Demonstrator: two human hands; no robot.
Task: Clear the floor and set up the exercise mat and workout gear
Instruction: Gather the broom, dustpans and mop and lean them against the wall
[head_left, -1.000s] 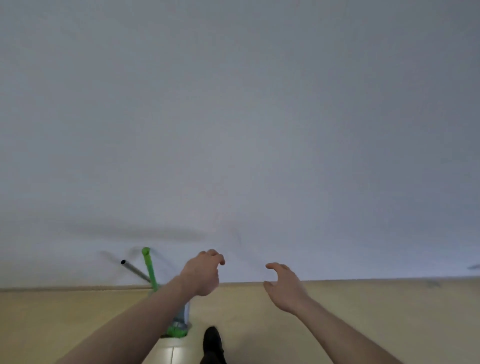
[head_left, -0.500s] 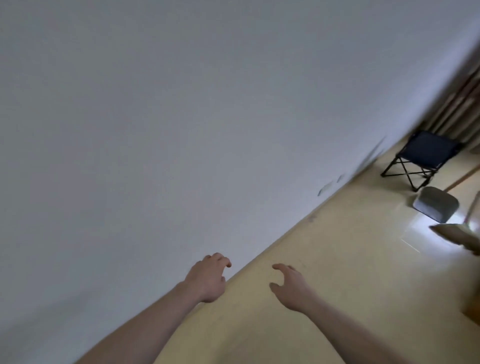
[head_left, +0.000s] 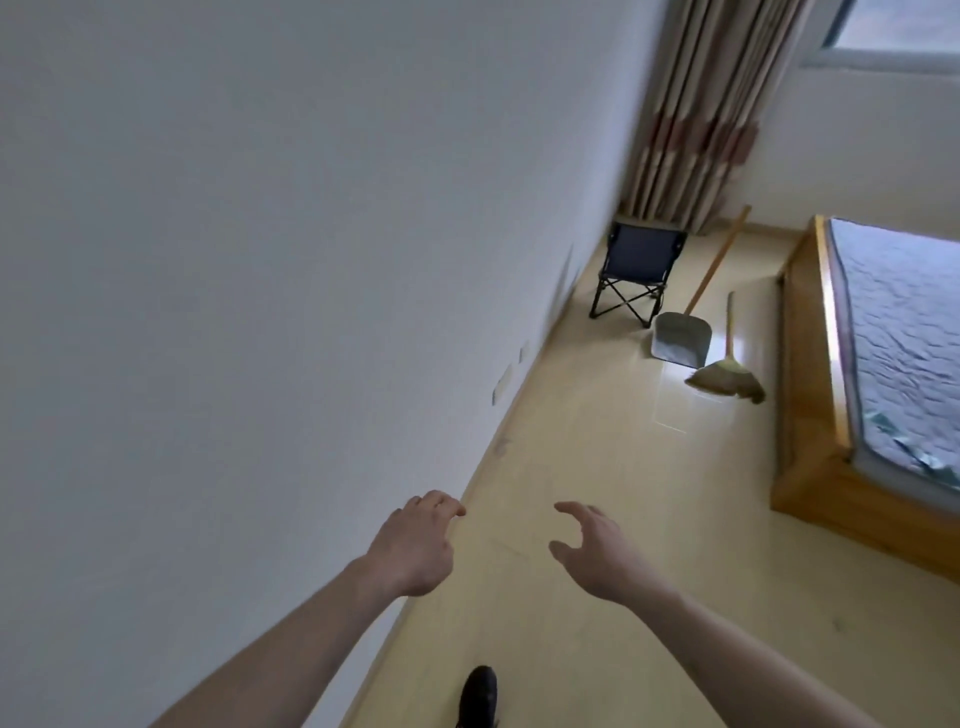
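Folding chair (head_left: 635, 275) by the wall, dustpan (head_left: 681, 340) and broom (head_left: 727, 382) beside it, left of the bed (head_left: 810, 467).

One folding chair (head_left: 636, 270), one dustpan (head_left: 680, 340), one broom (head_left: 727, 382), one bed (head_left: 883, 389) (partly out of view)

Both bare arms reach forward over the floor (head_left: 597, 467), holding nothing: the left hand (head_left: 415, 545) loosely curled near the wall (head_left: 260, 260), the right hand (head_left: 597, 556) with fingers spread. A shoe (head_left: 478, 693) shows at the near edge. Far off stand a folding chair (head_left: 636, 270), a dustpan (head_left: 680, 340) and a broom (head_left: 727, 379), with the bed (head_left: 810, 467) at right and a curtain (head_left: 711, 114) behind.
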